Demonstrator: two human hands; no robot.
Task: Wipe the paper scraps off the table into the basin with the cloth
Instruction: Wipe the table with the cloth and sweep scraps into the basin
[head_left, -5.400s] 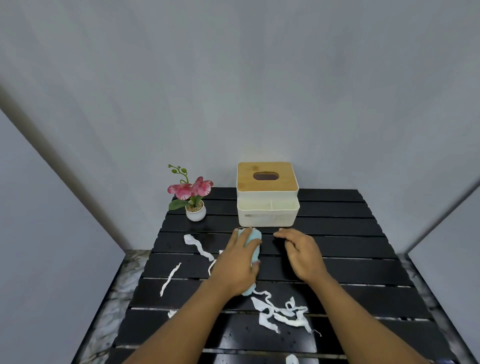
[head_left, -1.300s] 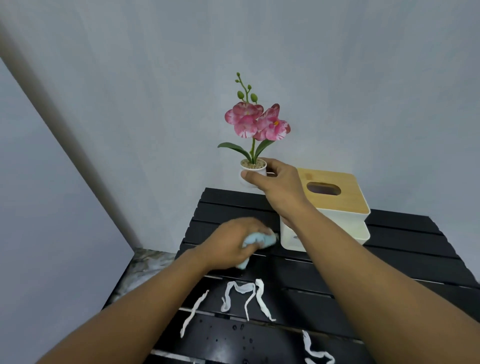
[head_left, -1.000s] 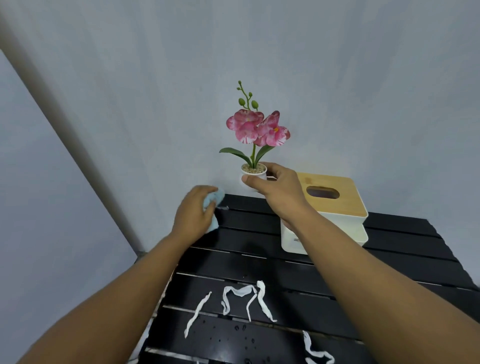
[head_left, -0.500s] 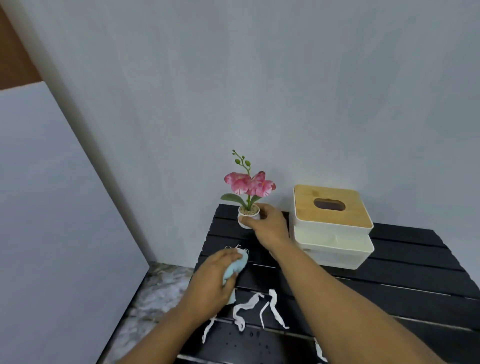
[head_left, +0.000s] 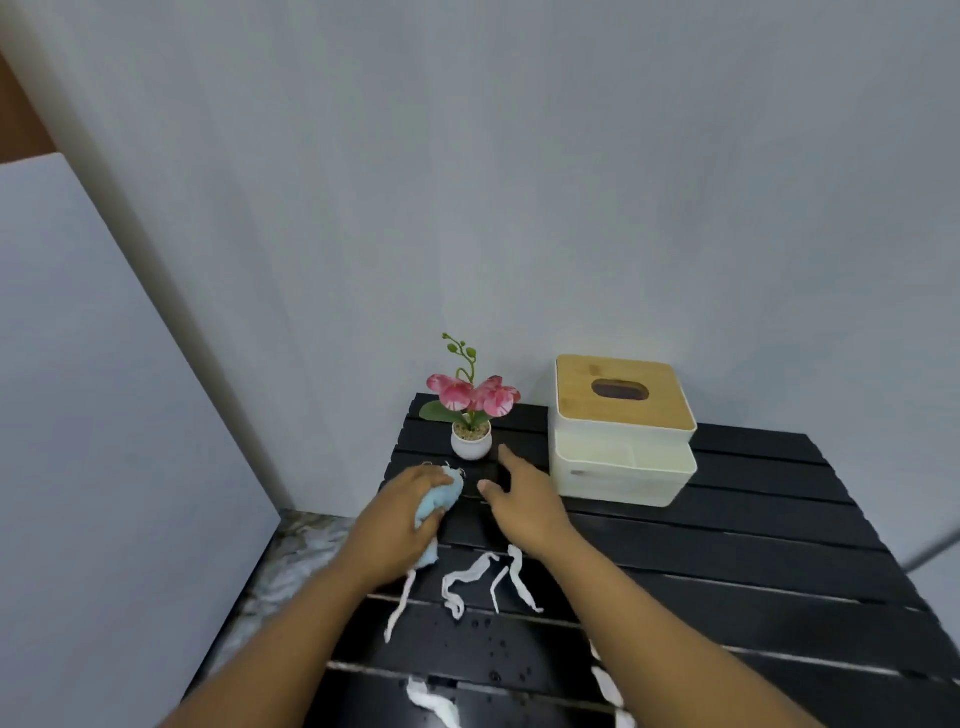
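1. Paper scraps (head_left: 470, 574) lie as white strips on the black slatted table (head_left: 727, 545). Four curled strips sit in a cluster just on the near side of both hands, and a few more lie at the near edge of the view.
2. A light blue cloth (head_left: 441, 496) is bunched in the left hand (head_left: 400, 525), whose fingers curl round it at the table's far-left part, near the potted orchid (head_left: 471, 446).
3. Just right of the cloth, the right hand (head_left: 524, 512) holds nothing. Its fingers are spread and relaxed, the forefinger pointing towards the pot.
4. The cluster lies nearward of the cloth, with the strips' long axes running mostly near to far. The leftmost strip starts just beside the cloth's trailing end, so the left hand seems best placed, and a nearward drag would likely gather the strips lengthwise.
5. No basin is in view, so the sweep's direction cannot be told. A tissue box (head_left: 621, 436) stands far right, apart from the strips.
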